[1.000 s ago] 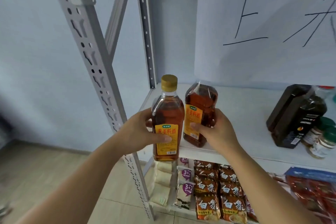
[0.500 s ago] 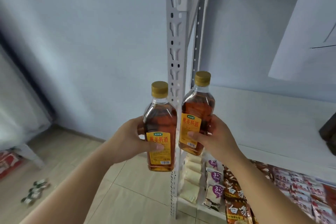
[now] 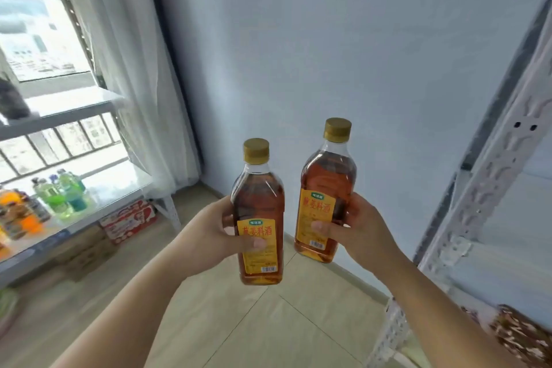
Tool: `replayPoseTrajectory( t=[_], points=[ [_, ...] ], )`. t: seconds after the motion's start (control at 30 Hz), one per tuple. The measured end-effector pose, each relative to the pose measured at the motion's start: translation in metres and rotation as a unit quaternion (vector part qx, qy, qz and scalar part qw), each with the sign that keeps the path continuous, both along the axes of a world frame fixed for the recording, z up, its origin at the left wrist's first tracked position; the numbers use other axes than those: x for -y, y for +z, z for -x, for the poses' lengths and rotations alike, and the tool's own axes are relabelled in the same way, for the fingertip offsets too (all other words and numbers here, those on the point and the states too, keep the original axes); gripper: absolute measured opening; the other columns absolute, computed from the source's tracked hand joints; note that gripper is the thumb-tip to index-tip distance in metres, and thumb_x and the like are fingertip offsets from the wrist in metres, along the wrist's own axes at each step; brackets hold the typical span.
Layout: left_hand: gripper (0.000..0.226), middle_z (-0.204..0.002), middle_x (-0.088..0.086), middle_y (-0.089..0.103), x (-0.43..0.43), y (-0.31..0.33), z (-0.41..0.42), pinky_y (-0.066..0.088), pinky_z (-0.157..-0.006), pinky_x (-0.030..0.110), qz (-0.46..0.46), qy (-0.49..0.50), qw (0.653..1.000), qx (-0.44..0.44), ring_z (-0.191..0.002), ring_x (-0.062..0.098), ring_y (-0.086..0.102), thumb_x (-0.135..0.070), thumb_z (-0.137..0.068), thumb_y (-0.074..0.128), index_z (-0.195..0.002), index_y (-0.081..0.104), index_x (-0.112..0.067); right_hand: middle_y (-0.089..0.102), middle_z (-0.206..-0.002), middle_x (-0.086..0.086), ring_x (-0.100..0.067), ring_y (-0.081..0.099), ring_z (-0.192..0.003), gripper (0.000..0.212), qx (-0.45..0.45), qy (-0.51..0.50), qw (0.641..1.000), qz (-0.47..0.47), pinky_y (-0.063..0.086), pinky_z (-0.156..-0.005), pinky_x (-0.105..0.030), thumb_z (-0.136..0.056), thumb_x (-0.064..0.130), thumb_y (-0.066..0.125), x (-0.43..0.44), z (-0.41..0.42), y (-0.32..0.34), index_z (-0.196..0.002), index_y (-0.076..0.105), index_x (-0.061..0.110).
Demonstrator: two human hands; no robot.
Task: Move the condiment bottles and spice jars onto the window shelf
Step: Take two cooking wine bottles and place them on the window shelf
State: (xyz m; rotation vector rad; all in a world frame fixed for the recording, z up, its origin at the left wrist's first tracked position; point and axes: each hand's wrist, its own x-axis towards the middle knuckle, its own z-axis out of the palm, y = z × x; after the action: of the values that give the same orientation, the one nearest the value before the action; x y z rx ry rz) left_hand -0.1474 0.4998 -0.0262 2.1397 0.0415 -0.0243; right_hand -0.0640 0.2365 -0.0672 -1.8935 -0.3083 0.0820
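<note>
Two amber cooking-wine bottles with gold caps and yellow labels are held upright in front of me over the floor. My left hand (image 3: 209,233) grips the left bottle (image 3: 257,203) around its middle. My right hand (image 3: 363,230) grips the right bottle (image 3: 327,185), which sits a little higher. The window shelf (image 3: 74,112) is a white rack at the far left in front of a bright window, with a dark bottle (image 3: 12,98) on its middle level, partly cut off by the frame edge.
Several colourful drink bottles (image 3: 56,197) stand on the window rack's lower level. A red-and-white carton (image 3: 128,219) lies on the floor beneath it. A sheer curtain (image 3: 140,69) hangs beside the window. The white metal rack post (image 3: 490,176) rises at the right.
The view has swung left, away from the metal rack and toward the window. Both bottles stay in my hands and have left the rack's shelf, now carried over the floor.
</note>
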Motion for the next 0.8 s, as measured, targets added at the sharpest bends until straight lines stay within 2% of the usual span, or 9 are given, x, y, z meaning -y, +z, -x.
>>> replayPoseTrajectory(
  t=[0.07, 0.17, 0.33, 0.5, 0.57, 0.67, 0.73, 0.8],
  points=[
    [0.049, -0.106, -0.021, 0.076, -0.028, -0.001, 0.013, 0.055, -0.089, 0.030, 0.008, 0.030, 0.999, 0.006, -0.102, -0.001, 0.071, -0.023, -0.076, 0.089, -0.115, 0.064, -0.039, 0.077, -0.108, 0.014, -0.011, 0.074, -0.102, 0.046, -0.005, 0.032, 0.999, -0.003, 0.060, -0.093, -0.045, -0.074, 0.033, 0.090, -0.036, -0.002, 0.000, -0.114, 0.067, 0.033],
    [0.050, -0.107, -0.017, 0.077, -0.066, -0.005, 0.032, 0.057, -0.090, 0.033, 0.025, 0.080, 0.996, 0.013, -0.103, 0.004, 0.072, -0.020, -0.075, 0.090, -0.116, 0.065, -0.036, 0.076, -0.110, 0.013, -0.013, 0.073, -0.105, 0.048, -0.008, 0.077, 0.997, -0.004, 0.059, -0.095, -0.048, -0.073, 0.039, 0.089, -0.087, -0.008, -0.002, -0.115, 0.066, 0.034],
    [0.051, -0.107, -0.017, 0.077, -0.121, -0.009, 0.056, 0.057, -0.086, 0.030, 0.038, 0.149, 0.988, 0.025, -0.103, 0.004, 0.072, -0.020, -0.074, 0.090, -0.116, 0.066, -0.035, 0.076, -0.109, 0.016, -0.009, 0.072, -0.104, 0.041, -0.007, 0.146, 0.989, 0.000, 0.059, -0.096, -0.046, -0.079, 0.033, 0.088, -0.168, -0.015, -0.004, -0.114, 0.066, 0.036],
    [0.056, -0.111, -0.015, 0.077, -0.178, -0.012, 0.060, 0.057, -0.094, 0.041, 0.050, 0.212, 0.976, 0.027, -0.107, 0.005, 0.071, -0.022, -0.071, 0.091, -0.119, 0.065, -0.036, 0.075, -0.105, 0.025, -0.003, 0.072, -0.102, 0.038, -0.021, 0.222, 0.975, -0.003, 0.058, -0.096, -0.045, -0.078, 0.038, 0.086, -0.256, -0.030, -0.007, -0.110, 0.067, 0.043],
    [0.060, -0.112, -0.014, 0.077, -0.205, -0.013, 0.056, 0.057, -0.096, 0.045, 0.059, 0.234, 0.970, 0.028, -0.108, 0.006, 0.071, -0.028, -0.067, 0.092, -0.120, 0.065, -0.036, 0.075, -0.104, 0.024, -0.002, 0.072, -0.101, 0.038, -0.025, 0.240, 0.970, -0.010, 0.058, -0.097, -0.044, -0.078, 0.032, 0.087, -0.291, -0.042, -0.009, -0.109, 0.068, 0.040],
    [0.066, -0.113, -0.011, 0.077, -0.245, -0.014, 0.044, 0.056, -0.097, 0.050, 0.074, 0.263, 0.961, 0.040, -0.109, 0.011, 0.071, -0.051, -0.053, 0.096, -0.113, 0.069, -0.043, 0.076, -0.104, 0.021, -0.003, 0.072, -0.101, 0.039, -0.021, 0.268, 0.963, -0.009, 0.057, -0.097, -0.044, -0.076, 0.032, 0.088, -0.337, -0.065, -0.010, -0.109, 0.068, 0.039],
    [0.071, -0.114, -0.009, 0.077, -0.273, -0.014, 0.032, 0.056, -0.096, 0.051, 0.083, 0.285, 0.953, 0.054, -0.110, 0.015, 0.071, -0.064, -0.042, 0.094, -0.107, 0.069, -0.050, 0.075, -0.106, 0.022, -0.002, 0.070, -0.102, 0.038, -0.022, 0.292, 0.956, -0.008, 0.057, -0.095, -0.039, -0.079, 0.034, 0.086, -0.368, -0.084, -0.008, -0.110, 0.066, 0.040],
    [0.071, -0.112, -0.009, 0.077, -0.302, -0.015, 0.017, 0.058, -0.094, 0.050, 0.092, 0.304, 0.946, 0.065, -0.107, 0.015, 0.072, -0.067, -0.038, 0.094, -0.104, 0.070, -0.051, 0.074, -0.108, 0.022, 0.000, 0.068, -0.104, 0.038, -0.026, 0.316, 0.948, -0.005, 0.055, -0.093, -0.032, -0.081, 0.034, 0.085, -0.398, -0.104, -0.005, -0.113, 0.064, 0.041]
  ],
)
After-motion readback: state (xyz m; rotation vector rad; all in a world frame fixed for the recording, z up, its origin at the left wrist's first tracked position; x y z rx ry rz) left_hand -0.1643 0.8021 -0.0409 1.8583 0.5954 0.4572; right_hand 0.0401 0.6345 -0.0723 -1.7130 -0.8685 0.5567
